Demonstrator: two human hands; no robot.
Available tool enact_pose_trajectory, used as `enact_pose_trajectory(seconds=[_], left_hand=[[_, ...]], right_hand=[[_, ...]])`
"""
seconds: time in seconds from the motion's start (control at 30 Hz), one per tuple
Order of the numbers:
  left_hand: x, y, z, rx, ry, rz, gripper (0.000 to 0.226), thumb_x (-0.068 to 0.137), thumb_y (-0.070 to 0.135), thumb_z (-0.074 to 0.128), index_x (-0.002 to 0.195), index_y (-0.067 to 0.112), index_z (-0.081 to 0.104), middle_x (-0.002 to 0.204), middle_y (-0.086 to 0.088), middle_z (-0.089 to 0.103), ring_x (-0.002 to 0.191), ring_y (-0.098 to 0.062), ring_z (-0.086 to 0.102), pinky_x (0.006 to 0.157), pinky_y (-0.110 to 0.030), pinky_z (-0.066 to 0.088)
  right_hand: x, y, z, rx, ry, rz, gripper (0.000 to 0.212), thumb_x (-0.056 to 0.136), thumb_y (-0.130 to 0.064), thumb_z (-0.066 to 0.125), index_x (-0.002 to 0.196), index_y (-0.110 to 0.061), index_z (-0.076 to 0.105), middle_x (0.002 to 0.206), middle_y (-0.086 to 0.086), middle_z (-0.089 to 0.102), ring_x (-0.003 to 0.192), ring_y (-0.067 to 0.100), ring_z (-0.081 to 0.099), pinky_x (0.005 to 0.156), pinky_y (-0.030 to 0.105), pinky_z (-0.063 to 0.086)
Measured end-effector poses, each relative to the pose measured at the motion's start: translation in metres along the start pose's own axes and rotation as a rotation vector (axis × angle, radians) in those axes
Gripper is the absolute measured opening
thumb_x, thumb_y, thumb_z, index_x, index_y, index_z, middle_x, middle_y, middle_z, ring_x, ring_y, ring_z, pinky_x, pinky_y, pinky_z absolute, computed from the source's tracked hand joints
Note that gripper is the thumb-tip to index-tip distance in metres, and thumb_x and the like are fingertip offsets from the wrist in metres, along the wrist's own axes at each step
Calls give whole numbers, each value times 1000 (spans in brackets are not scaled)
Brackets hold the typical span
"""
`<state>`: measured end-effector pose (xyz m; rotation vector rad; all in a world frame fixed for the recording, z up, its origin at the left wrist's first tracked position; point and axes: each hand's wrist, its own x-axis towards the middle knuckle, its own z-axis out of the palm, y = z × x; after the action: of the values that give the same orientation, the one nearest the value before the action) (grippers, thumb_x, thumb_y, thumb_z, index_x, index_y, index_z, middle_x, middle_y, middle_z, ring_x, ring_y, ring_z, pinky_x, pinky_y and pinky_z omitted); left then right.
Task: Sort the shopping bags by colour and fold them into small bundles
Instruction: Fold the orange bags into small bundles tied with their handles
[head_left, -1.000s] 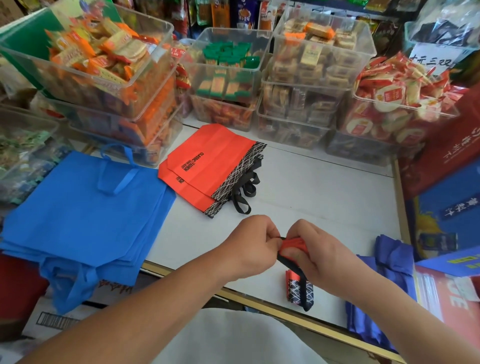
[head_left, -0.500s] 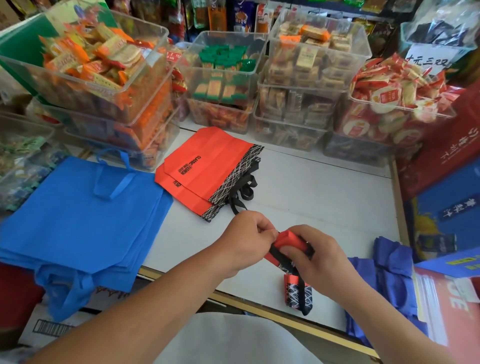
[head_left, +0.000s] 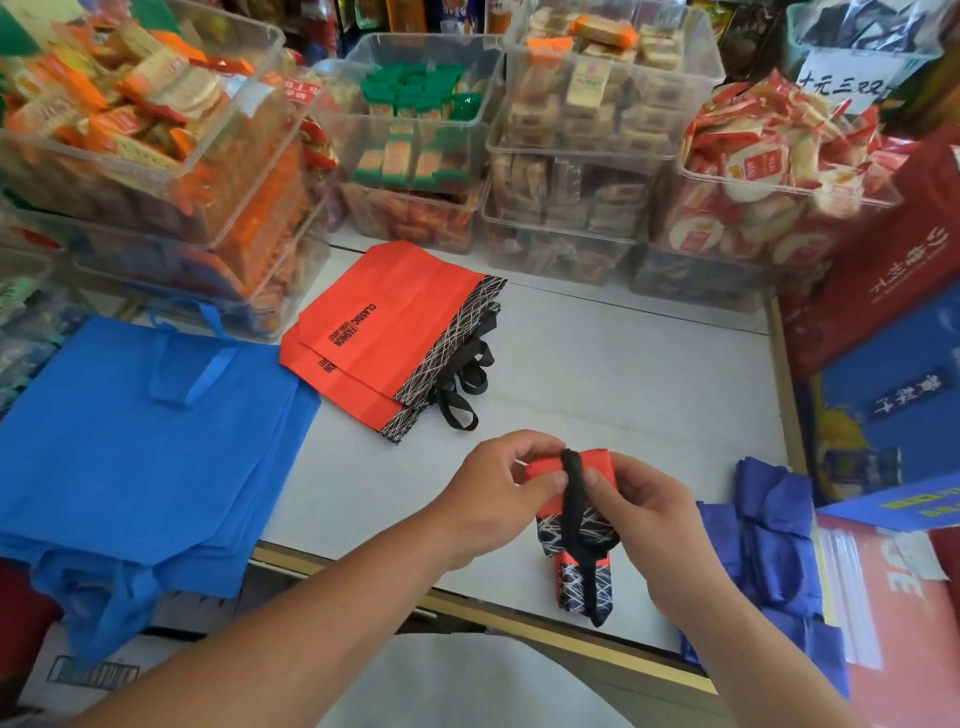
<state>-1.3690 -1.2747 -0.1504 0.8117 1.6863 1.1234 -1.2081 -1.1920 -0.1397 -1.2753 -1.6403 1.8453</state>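
Both the left hand (head_left: 493, 501) and right hand (head_left: 654, 525) pinched red bundle (head_left: 597, 463), black strap (head_left: 573, 486) looped over it. At eleven o'clock lay flat red bags (head_left: 387, 332); at nine, blue bags (head_left: 135, 447).

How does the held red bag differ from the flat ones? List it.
The held bag is folded small, black strap wrapped round it; the flat bags lie spread out, straps loose. Left hand and right hand grip the held bag; the flat bags are stacked on the table. Both: red, black-and-white trim.

matt cloth red bags (head_left: 395, 332); clear glossy plastic bins (head_left: 597, 130); smooth white counter (head_left: 623, 384).
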Motion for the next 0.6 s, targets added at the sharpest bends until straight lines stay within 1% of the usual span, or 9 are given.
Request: enact_pose_trajectory(seconds=[0.13, 0.23, 0.3, 0.33, 0.4, 0.47, 0.5, 0.53, 0.6], left_hand=[[20, -16, 17, 18, -16, -46, 25, 94, 17, 71, 117, 28, 71, 111, 10, 72, 92, 4, 65, 81, -11, 50], [36, -42, 28, 92, -6, -164, 35, 100, 26, 64, 134, 23, 61, 127, 7, 64, 107, -7, 63, 93, -20, 50], [38, -63, 32, 161, 16, -304, 40, 101, 29, 61, 139, 19, 54, 132, 3, 60, 115, -13, 59, 101, -28, 48], [38, -74, 32, 188, 19, -358, 41, 101, 29, 61, 139, 18, 54, 132, 2, 60, 116, -14, 58, 101, -28, 46], [34, -90, 31, 231, 17, -415, 38, 101, 28, 61, 136, 16, 55, 128, 1, 61, 113, -12, 56, 97, -23, 42], [30, -99, 29, 251, 26, -443, 37, 100, 27, 62, 135, 15, 56, 125, 2, 62, 112, -11, 56, 95, -20, 38], [29, -102, 28, 249, 33, -456, 36, 100, 27, 62, 134, 15, 57, 123, 2, 62, 112, -11, 56, 95, -20, 38], [28, -103, 28, 243, 40, -468, 36, 100, 27, 62, 133, 15, 58, 122, 3, 63, 113, -12, 57, 96, -20, 39], [26, -104, 27, 224, 48, -483, 35, 99, 27, 62, 132, 16, 59, 121, 2, 65, 115, -14, 59, 96, -20, 40]], right_hand=[[18, 21, -11, -60, -19, 41, 15, 102, -20, 61, 106, -18, 76, 93, 8, 78, 89, 25, 75, 79, 38, 61], [54, 65, -24, -157, 131, 87, 10, 100, -22, 63, 101, -21, 73, 90, 0, 77, 90, 22, 74, 80, 39, 60], [80, 99, -32, -133, 241, 184, 9, 99, -23, 62, 100, -20, 70, 95, 3, 76, 96, 26, 72, 85, 43, 59], [93, 114, -34, -112, 273, 235, 8, 100, -23, 61, 101, -18, 68, 99, 6, 75, 98, 27, 71, 87, 44, 58], [112, 139, -38, -101, 315, 306, 12, 100, -21, 59, 109, -14, 64, 107, 10, 72, 97, 27, 68, 86, 42, 56], [122, 157, -40, -204, 330, 323, 28, 102, -22, 56, 128, -12, 60, 117, 12, 68, 96, 27, 64, 82, 37, 52], [124, 163, -41, -287, 331, 319, 36, 103, -23, 54, 137, -13, 55, 123, 13, 63, 102, 28, 62, 86, 37, 51], [124, 167, -42, -376, 337, 301, 43, 104, -24, 51, 145, -14, 50, 132, 15, 57, 112, 31, 59, 95, 39, 49], [119, 169, -40, -588, 351, 181, 49, 104, -31, 48, 152, -20, 45, 146, 18, 43, 134, 35, 44, 110, 45, 39]])
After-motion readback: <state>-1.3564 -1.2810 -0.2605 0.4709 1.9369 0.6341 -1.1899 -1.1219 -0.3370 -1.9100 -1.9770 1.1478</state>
